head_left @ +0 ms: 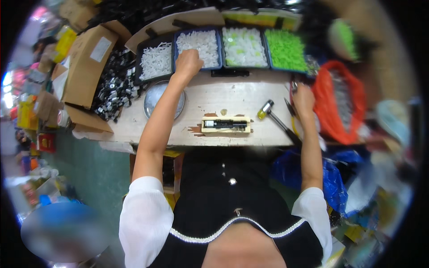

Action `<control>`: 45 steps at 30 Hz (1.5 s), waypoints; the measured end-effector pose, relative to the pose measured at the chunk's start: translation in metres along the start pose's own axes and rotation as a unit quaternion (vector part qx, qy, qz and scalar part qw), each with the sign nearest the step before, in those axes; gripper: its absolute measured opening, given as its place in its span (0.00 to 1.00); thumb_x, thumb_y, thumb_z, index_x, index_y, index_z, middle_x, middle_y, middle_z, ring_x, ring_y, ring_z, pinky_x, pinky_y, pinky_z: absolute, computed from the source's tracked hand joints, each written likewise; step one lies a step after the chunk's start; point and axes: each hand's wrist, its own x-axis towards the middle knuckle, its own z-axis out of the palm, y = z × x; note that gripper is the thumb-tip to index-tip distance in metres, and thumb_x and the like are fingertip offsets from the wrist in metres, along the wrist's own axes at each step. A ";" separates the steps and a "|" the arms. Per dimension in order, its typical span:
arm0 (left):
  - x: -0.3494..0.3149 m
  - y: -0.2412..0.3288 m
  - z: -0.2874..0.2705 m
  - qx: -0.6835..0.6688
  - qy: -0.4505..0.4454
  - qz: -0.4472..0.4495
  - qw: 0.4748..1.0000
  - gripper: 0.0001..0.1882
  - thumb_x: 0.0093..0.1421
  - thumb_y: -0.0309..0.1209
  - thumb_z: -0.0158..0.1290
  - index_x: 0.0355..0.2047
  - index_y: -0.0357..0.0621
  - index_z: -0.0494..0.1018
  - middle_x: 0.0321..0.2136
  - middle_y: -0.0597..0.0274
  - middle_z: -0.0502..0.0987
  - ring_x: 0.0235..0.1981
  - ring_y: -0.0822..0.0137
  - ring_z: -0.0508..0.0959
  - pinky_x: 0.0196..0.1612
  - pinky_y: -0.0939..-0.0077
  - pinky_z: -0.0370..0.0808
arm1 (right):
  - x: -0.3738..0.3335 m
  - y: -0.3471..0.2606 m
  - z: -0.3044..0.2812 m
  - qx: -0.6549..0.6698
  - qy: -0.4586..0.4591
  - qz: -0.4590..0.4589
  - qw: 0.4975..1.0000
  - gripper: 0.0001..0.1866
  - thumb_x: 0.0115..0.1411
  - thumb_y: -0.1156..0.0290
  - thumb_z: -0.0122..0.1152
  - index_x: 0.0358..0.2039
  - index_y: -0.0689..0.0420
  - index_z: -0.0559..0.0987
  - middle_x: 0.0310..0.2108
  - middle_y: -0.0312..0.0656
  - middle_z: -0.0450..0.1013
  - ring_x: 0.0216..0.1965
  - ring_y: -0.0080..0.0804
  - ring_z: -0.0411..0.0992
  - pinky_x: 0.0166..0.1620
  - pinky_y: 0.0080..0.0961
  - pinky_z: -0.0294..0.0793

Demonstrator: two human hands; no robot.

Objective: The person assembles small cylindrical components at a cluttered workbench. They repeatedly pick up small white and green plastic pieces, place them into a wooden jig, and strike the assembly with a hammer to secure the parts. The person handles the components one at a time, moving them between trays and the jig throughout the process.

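My left hand (188, 61) is closed at the near edge of a blue-rimmed tray (219, 50) of small white plastic parts. Its fingertips are hidden, so anything in them cannot be made out. At the right, my right hand (304, 98) is curled beside a red plastic bag (320, 96) holding greyish parts. Something small and shiny shows by its fingers, too blurred to name. Between my forearms, a pale wooden block (245, 129) cradles a black, tube-like piece (225, 124) with a silvery end. A hammer (279, 121) with a yellow-tipped head lies right of the block.
A round dish (149, 102) of whitish bits sits partly behind my left forearm. Further trays hold white sticks (156, 60), white-and-green parts (243, 47) and green parts (285, 50). Black-and-silver pieces (117, 82) spill from a cardboard box (87, 67). Blue plastic sheeting (333, 178) hangs below the table.
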 end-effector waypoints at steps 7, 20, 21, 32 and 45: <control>-0.009 -0.017 -0.025 -0.543 -0.060 -0.074 0.834 0.10 0.50 0.20 0.53 0.34 0.30 0.74 0.26 0.56 0.75 0.25 0.66 0.76 0.27 0.79 0.75 | 0.000 0.005 -0.013 0.103 0.018 -0.015 0.994 0.11 0.50 0.76 0.47 0.33 0.59 0.75 0.35 0.51 0.72 0.37 0.55 0.70 0.39 0.47 0.70; -0.147 0.028 0.010 -0.791 -0.125 -0.136 0.584 0.09 0.55 0.18 0.51 0.38 0.29 0.72 0.33 0.49 0.77 0.30 0.63 0.78 0.32 0.74 0.79 | -0.065 -0.106 -0.075 0.605 -0.086 -0.070 0.789 0.05 0.53 0.81 0.56 0.32 0.61 0.78 0.28 0.35 0.73 0.26 0.19 0.68 0.30 0.15 0.67; -0.154 0.031 0.012 -0.803 -0.130 -0.134 0.566 0.09 0.56 0.18 0.51 0.38 0.29 0.72 0.32 0.49 0.77 0.29 0.64 0.78 0.31 0.74 0.78 | -0.071 -0.119 -0.076 0.604 -0.074 -0.141 0.781 0.05 0.52 0.82 0.57 0.31 0.61 0.78 0.28 0.36 0.72 0.27 0.21 0.68 0.30 0.15 0.67; -0.182 0.047 0.008 -0.826 -0.148 -0.131 0.528 0.09 0.57 0.23 0.52 0.38 0.34 0.73 0.30 0.56 0.76 0.28 0.68 0.76 0.28 0.77 0.75 | -0.089 -0.174 -0.075 0.590 -0.002 -0.262 0.764 0.05 0.50 0.83 0.58 0.29 0.63 0.76 0.28 0.41 0.71 0.30 0.31 0.71 0.31 0.22 0.69; -0.193 0.052 0.006 -0.812 -0.109 -0.098 0.565 0.11 0.58 0.23 0.50 0.41 0.32 0.71 0.30 0.55 0.76 0.29 0.69 0.77 0.29 0.78 0.76 | -0.093 -0.182 -0.073 0.546 0.013 -0.260 0.796 0.06 0.50 0.81 0.58 0.30 0.60 0.75 0.27 0.42 0.70 0.28 0.32 0.69 0.28 0.24 0.68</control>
